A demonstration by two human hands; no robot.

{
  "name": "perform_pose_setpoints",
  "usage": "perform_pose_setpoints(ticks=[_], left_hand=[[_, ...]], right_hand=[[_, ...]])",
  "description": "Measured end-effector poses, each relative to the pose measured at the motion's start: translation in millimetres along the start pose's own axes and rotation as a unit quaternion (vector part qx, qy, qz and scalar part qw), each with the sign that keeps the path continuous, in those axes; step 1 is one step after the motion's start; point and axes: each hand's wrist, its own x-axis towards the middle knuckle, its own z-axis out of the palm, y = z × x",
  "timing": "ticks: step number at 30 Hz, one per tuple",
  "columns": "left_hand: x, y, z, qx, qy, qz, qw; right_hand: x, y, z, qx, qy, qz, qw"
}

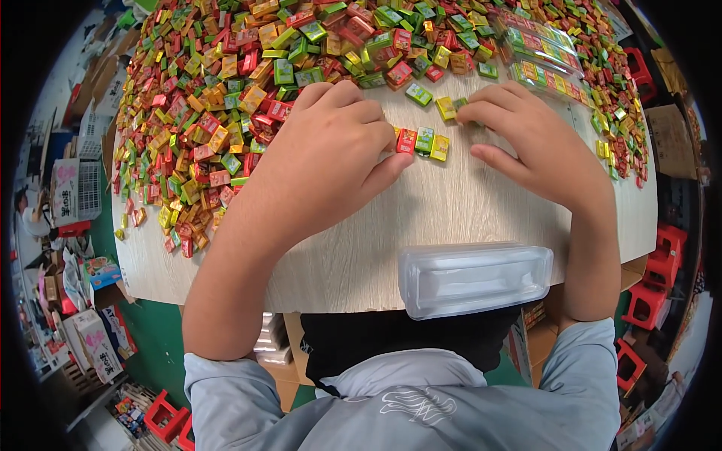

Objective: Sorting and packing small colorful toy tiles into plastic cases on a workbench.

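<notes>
A short row of small wrapped boxes, showing red, green and yellow, lies on the table between the two hands, at the fingertips of the left hand. That hand curls over the row's left end, its thumb along the near side; its fingertips are hidden, so I cannot tell whether it grips. The right hand is partly open, thumb and fingers parted, to the right of the row. Just beside its fingertips lies a loose yellow box, and a loose green box lies farther left, beyond the row. A deep pile of similar boxes crowds the left hand's outer side and spreads beyond both hands. Filled clear trays stand just beyond the right hand, blocking that side. Nearer the body, between the forearms, a clear plastic tray overhangs the table's near edge. The most open room on the tabletop is between the left hand and that edge. Past the right edge, outward from the right forearm, stand red stools.
</notes>
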Motion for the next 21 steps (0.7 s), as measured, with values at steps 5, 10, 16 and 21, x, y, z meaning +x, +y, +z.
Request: perform_pose_setpoints(ticks=[5, 10, 16, 21], left_hand=[[-1, 1, -1, 0.011, 0.008, 0.007, 1.0], [1, 0, 0, 0.018, 0.031, 0.013, 0.999], [1, 1, 7, 0.025, 0.03, 0.019, 0.999], [1, 1, 8, 0.033, 0.017, 0.017, 0.999]], right_hand=[[-1, 8, -6, 0.093, -0.057, -0.011, 0.994], [-1, 18, -5, 0.111, -0.012, 0.024, 0.993], [-1, 20, 4, 0.079, 0.041, 0.0, 0.996], [3, 24, 8, 0.043, 0.034, -0.018, 0.998]])
